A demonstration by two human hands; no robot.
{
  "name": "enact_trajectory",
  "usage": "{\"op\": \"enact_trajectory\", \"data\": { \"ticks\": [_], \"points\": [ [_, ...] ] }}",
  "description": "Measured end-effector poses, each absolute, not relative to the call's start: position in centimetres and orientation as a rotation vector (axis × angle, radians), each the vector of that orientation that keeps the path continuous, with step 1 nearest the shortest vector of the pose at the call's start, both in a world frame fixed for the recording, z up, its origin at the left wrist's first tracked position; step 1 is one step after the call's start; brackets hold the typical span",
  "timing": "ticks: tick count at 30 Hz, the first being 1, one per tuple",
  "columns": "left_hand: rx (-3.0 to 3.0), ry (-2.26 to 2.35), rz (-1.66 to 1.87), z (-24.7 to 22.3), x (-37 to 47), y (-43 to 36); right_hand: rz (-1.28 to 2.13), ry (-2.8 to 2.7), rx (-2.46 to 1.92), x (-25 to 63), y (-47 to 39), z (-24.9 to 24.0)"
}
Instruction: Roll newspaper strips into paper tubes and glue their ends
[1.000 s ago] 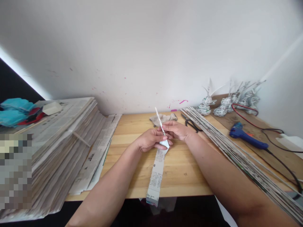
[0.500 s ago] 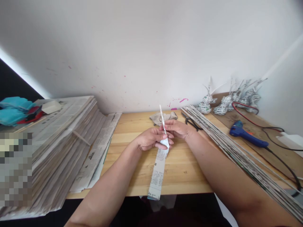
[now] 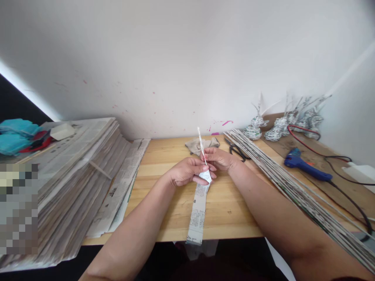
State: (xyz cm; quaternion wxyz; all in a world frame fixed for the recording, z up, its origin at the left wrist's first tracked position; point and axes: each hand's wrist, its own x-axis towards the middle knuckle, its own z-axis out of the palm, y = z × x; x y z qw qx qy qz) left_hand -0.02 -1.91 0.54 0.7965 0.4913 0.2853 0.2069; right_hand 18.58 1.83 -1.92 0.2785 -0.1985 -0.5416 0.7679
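Observation:
A strip of newspaper (image 3: 197,214) hangs down from my hands across the wooden table to its front edge. Its upper end is rolled into a thin paper tube (image 3: 200,138) that points up and away from me. My left hand (image 3: 190,171) pinches the slanted fold where strip turns into tube. Just above and to the right, my right hand (image 3: 218,158) grips the tube between thumb and fingers. Some fingertips are hidden behind the paper.
A tall newspaper stack (image 3: 88,168) stands at the left. Behind my hands lie a crumpled cloth (image 3: 191,146) and black scissors (image 3: 238,152). On the right are a bundle of paper rods (image 3: 272,175), a blue glue gun (image 3: 307,168) with its cable, and several woven paper figures (image 3: 253,128).
The rolled tube reaches slightly higher. The strip's lower end has shifted a little to the right and up. Both hands keep nearly the same place and hold.

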Motion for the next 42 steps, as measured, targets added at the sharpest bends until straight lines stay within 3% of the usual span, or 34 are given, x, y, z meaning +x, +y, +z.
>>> {"op": "enact_trajectory", "data": {
  "ticks": [9, 16, 24, 35, 42],
  "points": [
    [1.121, 0.722, 0.535, 0.2, 0.2, -1.7, 1.797, -1.408, -0.819, 18.2, 1.7, -0.8],
    [1.009, 0.643, 0.503, 0.6, -0.1, -1.7, 2.011, -1.454, -0.573, 18.8, 1.4, -1.0],
    [1.024, 0.641, 0.452, 0.8, 0.1, -2.0, 1.977, -1.423, -0.634, 18.9, 2.0, -1.8],
    [0.972, 0.493, 0.438, 0.2, -0.3, -1.6, 2.118, -1.493, -0.288, 19.1, 1.5, -1.0],
    [0.992, 0.569, 0.449, 0.5, 0.0, -2.0, 2.094, -1.436, -0.403, 19.0, 1.9, -2.0]
  ]
}}
